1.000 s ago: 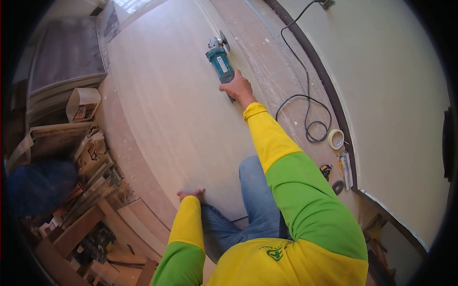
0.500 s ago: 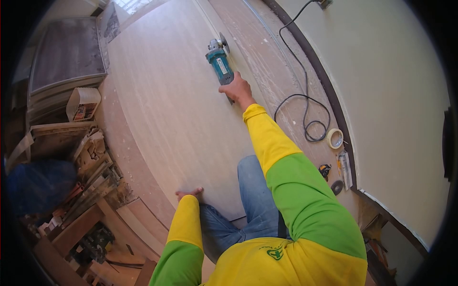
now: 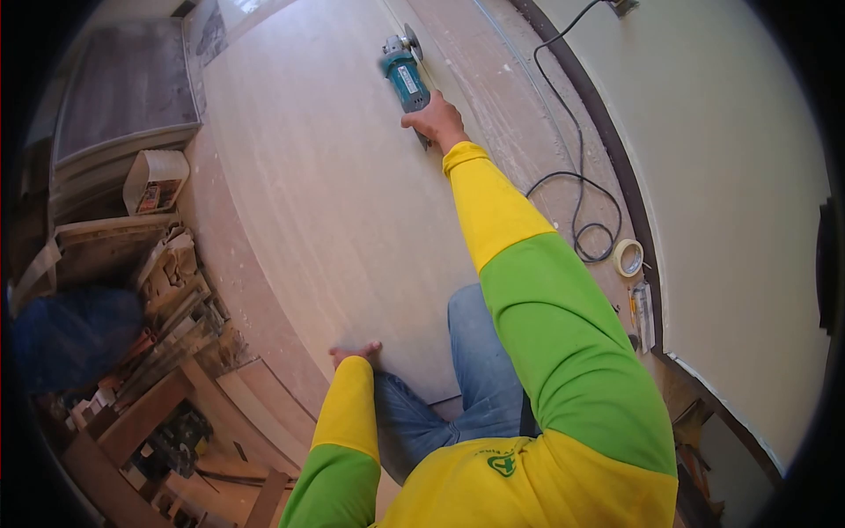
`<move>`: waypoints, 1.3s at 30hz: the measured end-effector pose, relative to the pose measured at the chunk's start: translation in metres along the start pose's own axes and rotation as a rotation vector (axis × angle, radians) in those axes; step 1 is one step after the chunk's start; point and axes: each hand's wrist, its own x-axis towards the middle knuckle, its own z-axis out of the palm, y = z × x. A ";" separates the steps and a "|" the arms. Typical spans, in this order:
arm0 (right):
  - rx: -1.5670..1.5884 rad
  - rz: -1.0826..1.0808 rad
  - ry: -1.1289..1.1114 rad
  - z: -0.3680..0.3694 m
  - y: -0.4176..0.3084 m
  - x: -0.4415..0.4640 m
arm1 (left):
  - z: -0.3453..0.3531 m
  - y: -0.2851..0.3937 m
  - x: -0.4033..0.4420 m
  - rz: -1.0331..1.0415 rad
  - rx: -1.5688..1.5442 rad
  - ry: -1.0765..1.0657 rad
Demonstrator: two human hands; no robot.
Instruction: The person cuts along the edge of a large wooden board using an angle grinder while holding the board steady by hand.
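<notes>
My right hand point(image 3: 437, 121) is wrapped round the rear body of a teal angle grinder point(image 3: 406, 77), arm stretched far forward. The grinder's round disc point(image 3: 412, 41) stands on edge at the right long edge of a large pale wooden board point(image 3: 326, 176). Near the board's close left edge, my left hand point(image 3: 356, 354) rests with thumb and fingers spread, pressing on the surface; the sleeve hides part of it. One knee in jeans point(image 3: 480, 343) is against the board's near end.
Right of the board lie a black cord point(image 3: 576, 176), a tape roll point(image 3: 628, 258) and a cutter knife point(image 3: 645, 312), beside a pale wall panel point(image 3: 731, 176). On the left are a white container point(image 3: 157, 182), wood offcuts point(image 3: 176, 326) and a blue bag point(image 3: 79, 339).
My right hand has pushed the grinder further forward along the board's right edge. My left hand stays in place on the board. The view has shifted slightly.
</notes>
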 end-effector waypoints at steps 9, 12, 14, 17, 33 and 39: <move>0.022 0.029 0.008 -0.002 -0.008 0.002 | -0.005 0.002 -0.008 0.004 0.005 -0.031; 0.035 0.008 -0.009 -0.004 -0.003 -0.004 | 0.000 -0.001 -0.001 0.013 0.001 -0.027; 0.030 0.003 -0.004 -0.003 0.005 -0.013 | 0.001 -0.002 0.004 0.014 -0.004 -0.032; 0.016 0.024 0.005 -0.002 0.020 -0.038 | 0.004 -0.005 0.014 0.014 -0.022 -0.050; -0.013 0.053 -0.016 -0.001 0.050 -0.077 | -0.002 0.001 -0.006 0.013 0.000 0.009; 0.026 0.020 -0.013 -0.003 0.036 -0.053 | 0.001 -0.001 -0.004 0.039 -0.001 0.049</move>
